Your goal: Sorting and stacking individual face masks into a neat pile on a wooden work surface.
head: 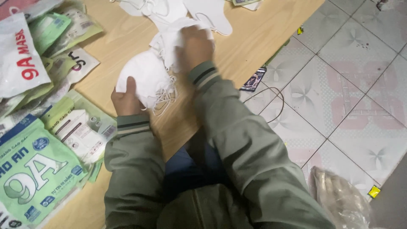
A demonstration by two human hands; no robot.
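Masks gathered on a wooden board, loops dangling

Floor tiles [339,85], pale with a faded flower pattern, fill the right side of the room, and a crumpled clear plastic bag [343,199] lies on them near the person's knee. Next largest is the wooden board [254,38] that serves as a worktop, running from the near left to the far edge. Along its left side sits a heap of green and white mask packets [38,169], overlapping and sliding over one another.

At the middle of the board lies the stack of white masks [144,74], ear loops trailing loose below it. The left hand [125,99] grips the stack's near edge, thumb on top and pressed down, the other fingers hidden beneath. The right hand [195,44] is blurred; its fingers look closed around another bunch of white masks [169,40] just beyond the stack, touching it.

More loose masks [207,15] lie farther up. A small dark card [253,79] rests at the board's right edge.

As I judge it, the hanging loops could snag and drag masks out of line, and the thumb-only hold might let the stack fan apart.
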